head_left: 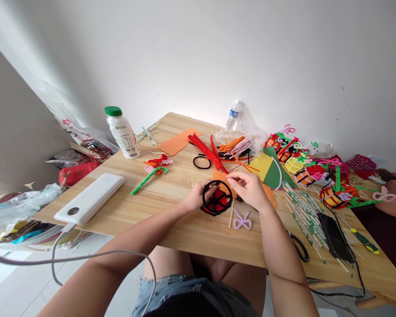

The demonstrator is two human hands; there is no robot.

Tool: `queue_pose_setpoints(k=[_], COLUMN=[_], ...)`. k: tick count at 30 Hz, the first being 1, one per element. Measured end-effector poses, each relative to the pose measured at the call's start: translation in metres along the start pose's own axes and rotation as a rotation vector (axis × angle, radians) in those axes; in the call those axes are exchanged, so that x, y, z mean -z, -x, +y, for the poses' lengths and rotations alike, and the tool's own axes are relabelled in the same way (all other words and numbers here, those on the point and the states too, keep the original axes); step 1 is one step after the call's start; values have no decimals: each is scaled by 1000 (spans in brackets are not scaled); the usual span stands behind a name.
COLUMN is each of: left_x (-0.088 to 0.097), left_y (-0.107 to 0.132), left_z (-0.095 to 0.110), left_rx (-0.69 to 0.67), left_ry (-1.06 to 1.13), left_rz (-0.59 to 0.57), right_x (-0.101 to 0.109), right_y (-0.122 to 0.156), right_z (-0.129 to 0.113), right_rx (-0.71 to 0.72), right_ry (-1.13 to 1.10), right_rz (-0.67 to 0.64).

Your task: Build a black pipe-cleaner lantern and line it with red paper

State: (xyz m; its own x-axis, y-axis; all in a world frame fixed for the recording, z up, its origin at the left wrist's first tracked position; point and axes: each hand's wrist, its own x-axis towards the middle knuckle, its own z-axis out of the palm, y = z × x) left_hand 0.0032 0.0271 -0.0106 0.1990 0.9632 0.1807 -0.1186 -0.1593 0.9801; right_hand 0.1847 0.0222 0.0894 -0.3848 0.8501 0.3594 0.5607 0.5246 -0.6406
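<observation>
My left hand (199, 195) is closed on a round black pipe-cleaner frame (231, 197) with red inside it, held tilted above the table's front half. At the frame's upper right, my right hand (249, 187) has thumb and fingertips pinched together; what lies between them is too small to make out. A lilac pipe-cleaner bow (242, 220) and a thin wooden stick (231, 215) lie just below the hands. Behind them are a bundle of red pipe cleaners (206, 149), a black pipe-cleaner ring (202, 162) and orange paper (269, 193).
A white power bank (89, 198) with a grey cable and a white bottle (122, 134) stand left. Paper-wrapped sticks (303, 215), scissors (298, 246), a phone (335, 235) and a screwdriver (364, 241) lie right. Finished pipe-cleaner baskets (312, 174) line the back right; another person's arm (392, 203) shows there.
</observation>
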Motion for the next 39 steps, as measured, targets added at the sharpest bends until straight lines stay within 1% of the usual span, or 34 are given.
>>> queue_pose_setpoints(k=[2, 4, 6, 8, 12, 16, 19, 22, 24, 28, 31, 35, 39], left_x=[0, -1, -1, -2, -2, -1, -1, -1, -1, -1, -1, -2, -1], left_y=[0, 0, 0, 1, 1, 0, 0, 0, -1, -1, -1, -1, -2], left_z=[1, 1, 0, -1, -4, -5, -7, -9, -10, -11, -10, -8, -11], left_rx=[-6, -1, 12, 31, 62, 17, -35, -74, -97, -102, -54, -8, -35], left_ry=[-11, 0, 22, 42, 86, 27, -51, -115, -143, -132, -86, -3, -44], left_rz=[3, 6, 7, 4, 23, 29, 16, 14, 5, -4, 19, 39, 18], right_x=[6, 10, 10, 5, -14, -29, -33, -33, -33, -32, -33, -40, -44], right_y=[8, 19, 32, 43, 55, 56, 58, 61, 63, 64, 65, 66, 66], right_z=[-9, -20, -28, -33, -31, -25, -22, -19, -17, -13, -12, -12, -12], right_rx=[94, 183, 221, 200, 110, 57, 4, -93, -124, -57, -7, -33, -29], right_ry=[28, 43, 56, 77, 99, 88, 7, -134, -213, -261, -211, -164, -204], right_rz=[-21, -81, -156, -201, -210, -192, -153, -129, -116, -65, -86, -143, -120])
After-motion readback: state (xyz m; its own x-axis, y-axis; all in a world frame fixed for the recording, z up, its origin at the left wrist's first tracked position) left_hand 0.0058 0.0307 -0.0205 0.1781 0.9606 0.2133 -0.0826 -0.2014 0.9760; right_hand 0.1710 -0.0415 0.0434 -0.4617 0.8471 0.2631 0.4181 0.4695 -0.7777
